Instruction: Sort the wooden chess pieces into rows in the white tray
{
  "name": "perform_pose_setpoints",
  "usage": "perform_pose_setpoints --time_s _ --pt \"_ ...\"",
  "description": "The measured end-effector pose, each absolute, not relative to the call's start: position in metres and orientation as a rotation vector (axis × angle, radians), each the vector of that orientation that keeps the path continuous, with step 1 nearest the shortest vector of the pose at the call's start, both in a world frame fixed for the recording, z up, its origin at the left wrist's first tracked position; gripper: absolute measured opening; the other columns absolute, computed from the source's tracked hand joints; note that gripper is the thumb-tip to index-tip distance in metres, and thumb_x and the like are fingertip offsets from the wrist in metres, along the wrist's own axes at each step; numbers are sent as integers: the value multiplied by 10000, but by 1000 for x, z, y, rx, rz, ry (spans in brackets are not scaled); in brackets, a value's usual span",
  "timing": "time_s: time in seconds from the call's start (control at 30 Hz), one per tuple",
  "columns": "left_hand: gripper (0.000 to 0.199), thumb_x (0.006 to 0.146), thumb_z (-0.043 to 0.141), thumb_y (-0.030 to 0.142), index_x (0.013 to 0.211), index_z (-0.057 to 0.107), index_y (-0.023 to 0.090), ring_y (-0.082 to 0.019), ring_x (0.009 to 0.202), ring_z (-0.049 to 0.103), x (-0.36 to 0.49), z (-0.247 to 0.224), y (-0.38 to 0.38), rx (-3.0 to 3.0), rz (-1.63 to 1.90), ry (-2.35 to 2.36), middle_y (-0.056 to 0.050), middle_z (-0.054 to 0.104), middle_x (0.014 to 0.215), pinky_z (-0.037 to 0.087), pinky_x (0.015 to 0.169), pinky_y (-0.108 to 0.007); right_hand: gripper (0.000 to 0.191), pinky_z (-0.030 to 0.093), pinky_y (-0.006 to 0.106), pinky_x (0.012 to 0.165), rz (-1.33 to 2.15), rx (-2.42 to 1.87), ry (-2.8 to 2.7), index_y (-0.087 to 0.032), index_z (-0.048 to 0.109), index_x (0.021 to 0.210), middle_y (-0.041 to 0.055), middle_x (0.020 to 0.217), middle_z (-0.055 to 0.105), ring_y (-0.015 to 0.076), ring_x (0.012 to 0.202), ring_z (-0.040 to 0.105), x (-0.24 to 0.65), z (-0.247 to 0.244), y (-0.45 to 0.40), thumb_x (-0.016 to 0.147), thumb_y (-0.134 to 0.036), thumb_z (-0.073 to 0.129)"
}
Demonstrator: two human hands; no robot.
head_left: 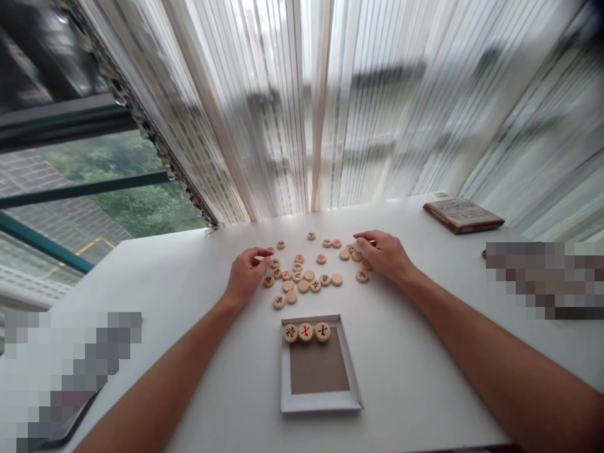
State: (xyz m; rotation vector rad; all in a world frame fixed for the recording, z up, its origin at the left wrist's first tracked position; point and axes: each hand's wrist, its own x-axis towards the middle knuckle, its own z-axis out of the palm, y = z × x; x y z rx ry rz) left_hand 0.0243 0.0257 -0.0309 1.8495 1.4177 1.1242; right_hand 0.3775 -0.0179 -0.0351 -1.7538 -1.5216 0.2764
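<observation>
Wooden xiangqi pieces (315, 285) lie scattered in the middle of the white table, some with black or red characters up, others blank side up. At the left edge of the scatter is my left hand (248, 274), its fingers bent with thumb and forefinger slightly apart beside a black-marked piece (275, 263). My right hand (384, 253) rests over the right edge, forefinger stretched out, thumb by a few pieces (357, 256); I see nothing held in either hand. Nearer me, a shallow white box (321, 403) holds three pieces (306, 332) in a row along its far side.
A brown-edged flat box (465, 216) lies at the back right of the white table (198, 264). Pixelated objects sit at the far left and right. Striped sheer curtains (302, 126) hang behind the table, with a window (132, 182) on the left.
</observation>
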Motion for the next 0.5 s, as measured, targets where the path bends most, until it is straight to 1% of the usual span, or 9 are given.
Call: perform_pose_setpoints --time_s 0.1,0.17,0.5 --pt "278 854 722 381 1021 825 184 -158 605 600 22 -32 26 1853 1117 1428 -51 766 778 503 608 -264 344 565 370 957 273 -1760 -1526 -176 857 1116 113 1110 846 265 981 778 378 -36 -18 962 -298 576" --pt "285 854 720 387 1022 825 180 -155 574 578 21 -33 26 1855 1118 1432 -30 723 697 490 594 -263 339 567 366 941 268 -1761 -1528 -182 858 1109 108 1095 848 261 964 777 378 -36 -18 959 -299 577" --pt "278 855 713 387 1005 824 180 -156 576 587 22 -32 24 1861 1122 1435 -40 737 708 482 589 -264 320 569 361 921 238 -1749 -1536 -197 862 1072 97 1080 848 251 927 773 379 -39 -18 950 -303 586"
